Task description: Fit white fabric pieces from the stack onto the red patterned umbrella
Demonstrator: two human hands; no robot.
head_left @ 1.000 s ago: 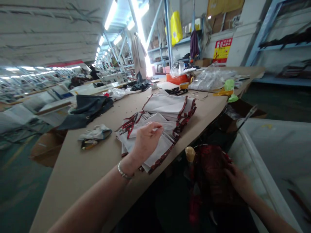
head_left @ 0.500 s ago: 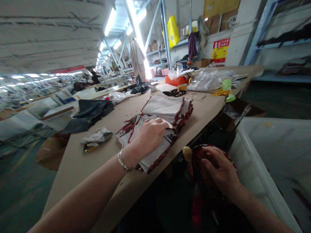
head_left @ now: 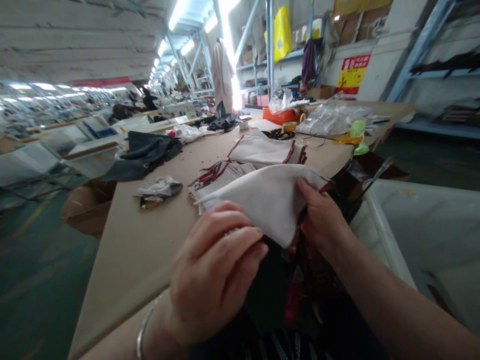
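Note:
Both my hands hold one white fabric piece [head_left: 270, 197] up in front of me, above the near edge of the brown table [head_left: 157, 235]. My left hand [head_left: 213, 270] pinches its lower left edge with closed fingers. My right hand [head_left: 322, 220] grips its right side, thumb on top. Behind it lie stacks of white pieces with dark red trim [head_left: 262, 150] on the table. Dark red fabric [head_left: 303, 285] hangs below the hands, over my lap.
Dark grey cloth [head_left: 144, 155] and a small crumpled rag [head_left: 159, 190] lie to the left on the table. An orange tray [head_left: 279, 116], plastic bags [head_left: 330, 120] and green items [head_left: 356, 135] sit at the far end. A white bin [head_left: 423, 225] stands to the right.
My left hand lifted a white piece off the stack and drew it toward me. My right hand came up from the red fabric on my lap and took hold of the piece's right side.

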